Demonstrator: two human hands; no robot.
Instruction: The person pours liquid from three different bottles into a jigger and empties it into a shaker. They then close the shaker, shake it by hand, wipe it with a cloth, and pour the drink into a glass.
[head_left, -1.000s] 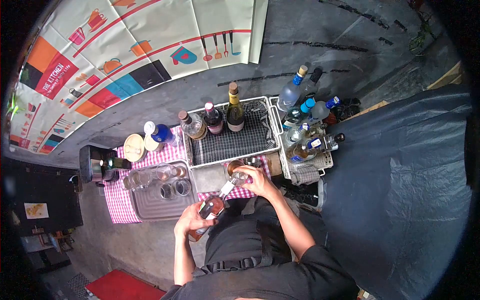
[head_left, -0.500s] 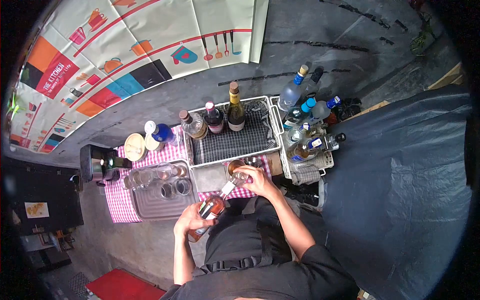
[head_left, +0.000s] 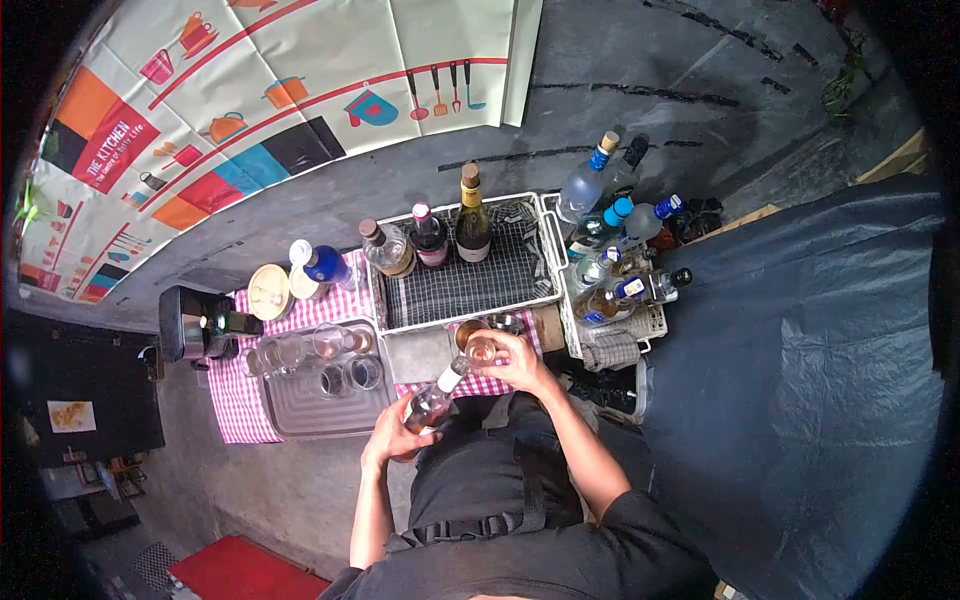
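Note:
My left hand [head_left: 396, 436] is wrapped round the body of a glass liquor bottle [head_left: 432, 402] with a white neck label. The bottle's neck leans up and to the right, with its mouth just below and left of a small shot glass [head_left: 480, 352]. That glass is pinched in the fingers of my right hand [head_left: 520, 362] and has some amber-pink liquid in it. Directly behind it stands another glass with amber liquid [head_left: 468, 331], partly covered by the shot glass. My left palm hides the lower part of the bottle.
A ribbed tray [head_left: 325, 415] with several glasses lies left on a checked cloth [head_left: 232, 405]. Behind, a white wire rack [head_left: 470, 308] carries three bottles. Several bottles crowd a second basket [head_left: 640, 325] at right. A black appliance [head_left: 186, 325] stands far left.
The bottle has swung more upright and its amber liquid has dropped away from the neck. The shot glass now shows clearly, with liquid inside. My left hand has risen slightly.

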